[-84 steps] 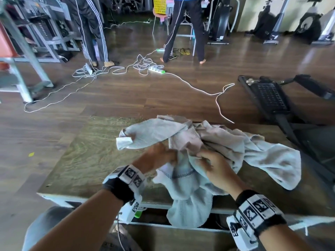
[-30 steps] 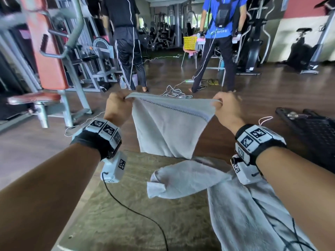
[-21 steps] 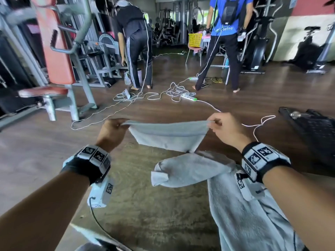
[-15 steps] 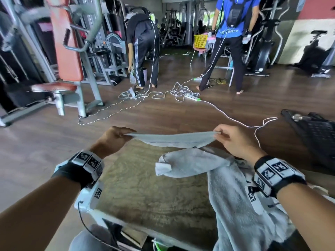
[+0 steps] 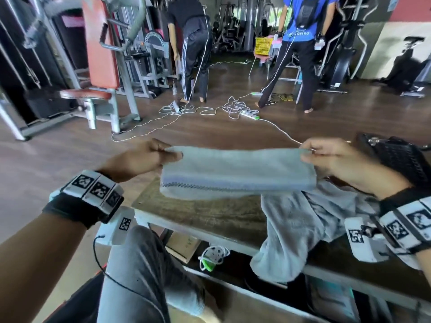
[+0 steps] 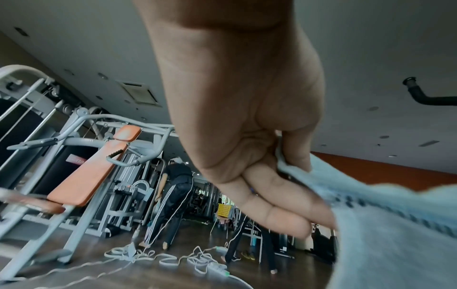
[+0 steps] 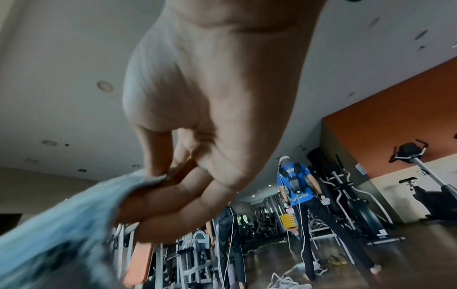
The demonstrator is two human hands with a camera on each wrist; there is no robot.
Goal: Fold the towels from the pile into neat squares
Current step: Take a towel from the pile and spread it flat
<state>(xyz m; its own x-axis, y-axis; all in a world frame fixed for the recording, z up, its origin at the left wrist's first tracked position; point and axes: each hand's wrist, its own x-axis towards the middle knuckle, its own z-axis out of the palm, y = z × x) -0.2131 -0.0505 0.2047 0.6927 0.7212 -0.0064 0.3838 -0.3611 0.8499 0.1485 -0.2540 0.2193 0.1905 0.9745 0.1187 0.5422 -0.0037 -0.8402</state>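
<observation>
A pale grey towel (image 5: 235,173) with a dark stitched border hangs folded over in the air above the table's (image 5: 210,215) far edge. My left hand (image 5: 149,159) pinches its left end between thumb and fingers (image 6: 294,211). My right hand (image 5: 326,157) pinches the right end the same way, seen in the right wrist view as fingers (image 7: 158,197) clamped on the cloth (image 7: 74,224). The towel (image 6: 395,230) fills the lower right of the left wrist view. A rumpled pile of towels (image 5: 303,229) lies on the table's right side and droops over its near edge.
The worn wooden table has a shelf beneath with a white and green power strip (image 5: 212,257) and a box. My knee (image 5: 144,264) is at the table's near edge. A black machine (image 5: 401,157) stands right. Cables (image 5: 210,110), gym machines and two people fill the floor beyond.
My hands have lowered and drawn the towel toward me; it went from hanging full length to lying doubled over between them. My view has tilted down to the table's near edge.
</observation>
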